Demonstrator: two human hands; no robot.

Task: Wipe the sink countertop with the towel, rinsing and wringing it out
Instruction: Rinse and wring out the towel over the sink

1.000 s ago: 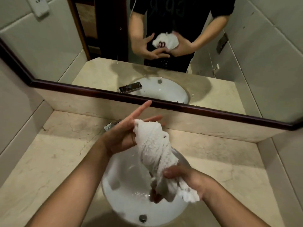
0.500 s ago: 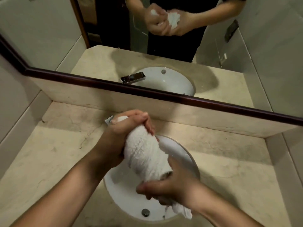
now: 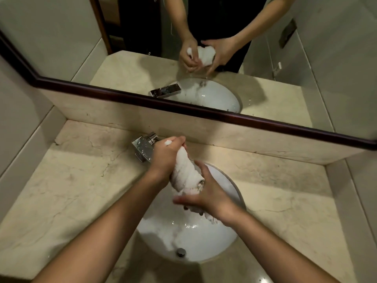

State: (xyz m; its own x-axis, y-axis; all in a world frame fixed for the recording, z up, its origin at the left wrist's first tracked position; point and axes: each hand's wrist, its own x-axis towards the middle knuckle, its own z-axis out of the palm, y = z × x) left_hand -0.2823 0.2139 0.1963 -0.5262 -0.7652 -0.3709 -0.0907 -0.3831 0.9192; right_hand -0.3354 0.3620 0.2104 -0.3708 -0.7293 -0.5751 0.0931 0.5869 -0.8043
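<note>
A white towel (image 3: 186, 173), rolled into a thick twist, hangs above the white oval sink (image 3: 193, 237). My left hand (image 3: 166, 158) grips its upper end, with a bit of cloth poking out above the fist. My right hand (image 3: 206, 196) is curled round the lower end, and a small tail of towel sticks out below it. Water glistens in the basin near the drain (image 3: 181, 252). The beige marble countertop (image 3: 77, 190) surrounds the sink on both sides.
A chrome faucet (image 3: 142, 147) sits at the back of the counter, just left of my left hand. A dark-framed mirror (image 3: 204, 107) runs above the backsplash and reflects a person wringing the towel. Tiled walls close in the counter on the left and right.
My left hand went from fingers spread against the towel to a fist round its top. Both hands tightened and twisted the towel shorter, and the view tilted downward.
</note>
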